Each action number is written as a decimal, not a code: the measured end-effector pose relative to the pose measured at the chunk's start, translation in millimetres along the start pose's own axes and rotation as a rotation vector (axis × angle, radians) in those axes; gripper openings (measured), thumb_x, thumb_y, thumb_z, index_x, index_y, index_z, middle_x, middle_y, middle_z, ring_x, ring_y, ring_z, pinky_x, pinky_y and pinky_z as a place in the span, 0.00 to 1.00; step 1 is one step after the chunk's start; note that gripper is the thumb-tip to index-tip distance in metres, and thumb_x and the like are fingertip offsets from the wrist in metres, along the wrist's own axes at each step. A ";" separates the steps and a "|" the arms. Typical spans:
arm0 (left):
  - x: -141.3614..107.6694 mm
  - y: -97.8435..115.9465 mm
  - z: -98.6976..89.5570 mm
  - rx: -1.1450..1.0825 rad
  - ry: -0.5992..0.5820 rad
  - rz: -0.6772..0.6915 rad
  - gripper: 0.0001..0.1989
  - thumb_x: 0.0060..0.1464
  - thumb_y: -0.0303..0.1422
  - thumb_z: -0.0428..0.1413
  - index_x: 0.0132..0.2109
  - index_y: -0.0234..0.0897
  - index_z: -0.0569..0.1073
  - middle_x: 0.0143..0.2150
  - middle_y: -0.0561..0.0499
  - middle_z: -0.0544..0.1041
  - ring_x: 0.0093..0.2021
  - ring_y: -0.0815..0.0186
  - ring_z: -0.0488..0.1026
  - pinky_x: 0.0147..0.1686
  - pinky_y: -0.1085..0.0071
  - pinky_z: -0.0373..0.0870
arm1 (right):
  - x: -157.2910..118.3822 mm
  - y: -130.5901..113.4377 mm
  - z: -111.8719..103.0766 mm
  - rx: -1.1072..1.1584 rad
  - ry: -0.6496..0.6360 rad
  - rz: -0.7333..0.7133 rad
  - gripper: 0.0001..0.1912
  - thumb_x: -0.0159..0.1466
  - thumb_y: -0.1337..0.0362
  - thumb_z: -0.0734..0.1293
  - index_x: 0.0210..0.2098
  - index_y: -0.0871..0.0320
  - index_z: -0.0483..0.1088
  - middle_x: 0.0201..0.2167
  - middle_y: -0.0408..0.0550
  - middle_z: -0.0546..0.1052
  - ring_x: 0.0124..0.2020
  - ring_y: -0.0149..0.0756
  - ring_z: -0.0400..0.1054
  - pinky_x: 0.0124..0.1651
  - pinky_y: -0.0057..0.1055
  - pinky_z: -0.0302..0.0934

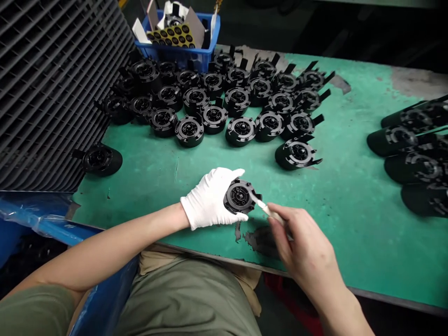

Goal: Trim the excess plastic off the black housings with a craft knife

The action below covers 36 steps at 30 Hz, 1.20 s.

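Observation:
My left hand (pixel 212 198), in a white glove, grips a round black plastic part (pixel 240 196) from its left side, fingers and thumb around the rim. The part's ribbed circular face is turned up toward me. My bare right hand (pixel 304 238) pinches a slim white-handled knife-like tool (pixel 268 211). Its pale tip meets the right edge of the part, near a small protruding tab. Exactly how the tip touches the rim is too small to make out.
Several similar black parts (pixel 241 130) stand grouped on the green tabletop (pixel 350 200), with one (pixel 297 154) nearer me. Others (pixel 416 168) lie at the right. A blue bin (pixel 192 56) holds cardboard and a sticker sheet. Black grid trays (pixel 52 93) rise at the left beside another part (pixel 101 160).

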State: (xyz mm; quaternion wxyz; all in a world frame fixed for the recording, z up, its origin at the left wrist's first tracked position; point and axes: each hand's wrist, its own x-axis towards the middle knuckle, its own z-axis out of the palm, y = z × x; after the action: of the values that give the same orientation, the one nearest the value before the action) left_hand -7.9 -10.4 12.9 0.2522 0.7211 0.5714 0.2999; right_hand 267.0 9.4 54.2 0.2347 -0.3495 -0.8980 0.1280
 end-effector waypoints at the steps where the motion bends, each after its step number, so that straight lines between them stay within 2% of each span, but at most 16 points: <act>1: 0.5 0.5 -0.1 -0.003 0.001 0.014 0.56 0.51 0.57 0.75 0.77 0.35 0.65 0.67 0.32 0.78 0.68 0.37 0.77 0.72 0.39 0.73 | 0.1 -3.1 2.3 0.012 -0.019 -0.030 0.16 0.78 0.69 0.68 0.63 0.55 0.70 0.46 0.52 0.83 0.42 0.41 0.78 0.46 0.38 0.73; 7: 4.7 3.0 -3.6 0.013 -0.008 0.017 0.53 0.49 0.56 0.76 0.72 0.30 0.71 0.62 0.31 0.81 0.64 0.35 0.80 0.68 0.39 0.77 | 0.5 -12.8 10.7 -0.044 -0.051 -0.030 0.14 0.78 0.70 0.68 0.62 0.54 0.70 0.46 0.52 0.83 0.42 0.43 0.76 0.46 0.40 0.72; 11: 3.5 2.1 -1.8 0.008 0.000 0.029 0.51 0.50 0.57 0.75 0.71 0.32 0.71 0.64 0.31 0.81 0.64 0.37 0.80 0.68 0.41 0.77 | 4.6 -16.6 6.6 -0.088 -0.081 -0.032 0.09 0.79 0.70 0.67 0.57 0.55 0.70 0.44 0.52 0.82 0.41 0.43 0.75 0.44 0.40 0.69; 15: 1.1 0.4 2.9 -0.004 0.006 0.023 0.54 0.49 0.57 0.76 0.73 0.32 0.70 0.66 0.31 0.80 0.66 0.36 0.79 0.70 0.40 0.75 | 5.6 -20.7 4.4 -0.168 -0.092 0.002 0.01 0.81 0.67 0.66 0.50 0.54 0.69 0.38 0.49 0.78 0.37 0.42 0.73 0.41 0.40 0.67; 17: 2.2 -1.9 0.1 -0.016 -0.014 0.007 0.55 0.50 0.57 0.76 0.75 0.32 0.69 0.67 0.30 0.79 0.68 0.36 0.78 0.72 0.39 0.73 | 3.1 -21.0 3.0 -0.131 -0.082 0.023 0.01 0.81 0.65 0.66 0.49 0.55 0.69 0.38 0.49 0.78 0.37 0.42 0.73 0.41 0.40 0.68; 19: 4.9 -7.1 -10.1 -0.046 -0.096 0.021 0.57 0.51 0.55 0.76 0.77 0.31 0.66 0.69 0.30 0.78 0.70 0.36 0.76 0.73 0.40 0.72 | -0.2 -19.5 -1.0 -0.030 -0.060 0.044 0.02 0.80 0.65 0.67 0.52 0.55 0.70 0.40 0.49 0.79 0.39 0.41 0.76 0.43 0.38 0.70; 21: 7.2 -14.5 -26.9 -0.092 -0.253 0.074 0.57 0.54 0.53 0.75 0.80 0.32 0.62 0.72 0.30 0.76 0.73 0.36 0.74 0.75 0.40 0.71 | -2.9 -15.5 -7.7 0.057 -0.038 0.063 0.05 0.80 0.65 0.68 0.55 0.54 0.70 0.44 0.49 0.81 0.41 0.39 0.78 0.43 0.35 0.71; 23: 6.8 -21.4 -44.9 -0.142 -0.416 0.112 0.51 0.62 0.47 0.70 0.83 0.38 0.58 0.77 0.34 0.73 0.77 0.39 0.70 0.78 0.41 0.69 | -3.4 -9.2 -14.8 0.066 -0.027 0.066 0.07 0.80 0.66 0.68 0.56 0.54 0.71 0.45 0.50 0.82 0.41 0.38 0.78 0.43 0.34 0.71; 25: 2.6 -24.1 -57.1 -0.191 -0.451 0.118 0.43 0.69 0.40 0.62 0.83 0.41 0.56 0.81 0.37 0.67 0.81 0.44 0.66 0.81 0.43 0.65 | -1.5 -2.4 -19.0 0.030 -0.036 0.027 0.08 0.80 0.65 0.69 0.57 0.55 0.71 0.45 0.50 0.82 0.41 0.39 0.78 0.43 0.35 0.71; 26: -0.9 -23.5 -59.3 -0.207 -0.433 0.112 0.41 0.70 0.38 0.60 0.84 0.41 0.56 0.83 0.37 0.65 0.82 0.46 0.64 0.82 0.44 0.64 | 0.3 0.3 -19.4 0.016 -0.049 -0.003 0.08 0.80 0.64 0.69 0.56 0.55 0.71 0.44 0.50 0.81 0.41 0.40 0.77 0.43 0.36 0.71; 28: -8.9 -19.2 -55.3 -0.217 -0.353 0.079 0.43 0.69 0.38 0.63 0.83 0.41 0.55 0.83 0.36 0.64 0.82 0.45 0.65 0.82 0.44 0.64 | 4.9 2.8 -17.0 0.002 -0.076 -0.063 0.08 0.79 0.65 0.69 0.56 0.55 0.71 0.44 0.51 0.81 0.41 0.41 0.77 0.43 0.37 0.71; 32: -19.5 -8.6 -28.0 -0.172 -0.147 0.021 0.59 0.52 0.54 0.78 0.80 0.39 0.60 0.79 0.30 0.69 0.79 0.36 0.69 0.79 0.39 0.68 | 14.4 -3.0 -5.4 -0.007 -0.092 -0.133 0.09 0.78 0.69 0.69 0.56 0.57 0.70 0.44 0.51 0.82 0.40 0.39 0.77 0.44 0.36 0.70; 34: -19.4 -6.4 -16.3 -0.149 -0.075 0.011 0.61 0.47 0.58 0.79 0.78 0.37 0.63 0.75 0.30 0.73 0.76 0.35 0.73 0.77 0.39 0.70 | 17.6 -7.2 -0.1 -0.021 -0.094 -0.153 0.08 0.78 0.71 0.69 0.55 0.58 0.70 0.43 0.50 0.82 0.40 0.39 0.77 0.44 0.35 0.71; 36: -17.0 -6.3 -10.5 -0.138 -0.038 0.011 0.58 0.47 0.58 0.80 0.75 0.36 0.67 0.71 0.32 0.77 0.72 0.37 0.76 0.76 0.41 0.72 | 19.2 -9.7 3.8 -0.033 -0.096 -0.162 0.08 0.78 0.71 0.69 0.55 0.58 0.70 0.44 0.50 0.82 0.40 0.38 0.77 0.45 0.35 0.71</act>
State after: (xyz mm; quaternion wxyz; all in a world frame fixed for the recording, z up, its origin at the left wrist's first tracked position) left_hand -22.5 -25.4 13.3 0.3104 0.7106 0.5403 0.3266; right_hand 247.2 15.3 61.1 0.1953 -0.2729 -0.9355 0.1105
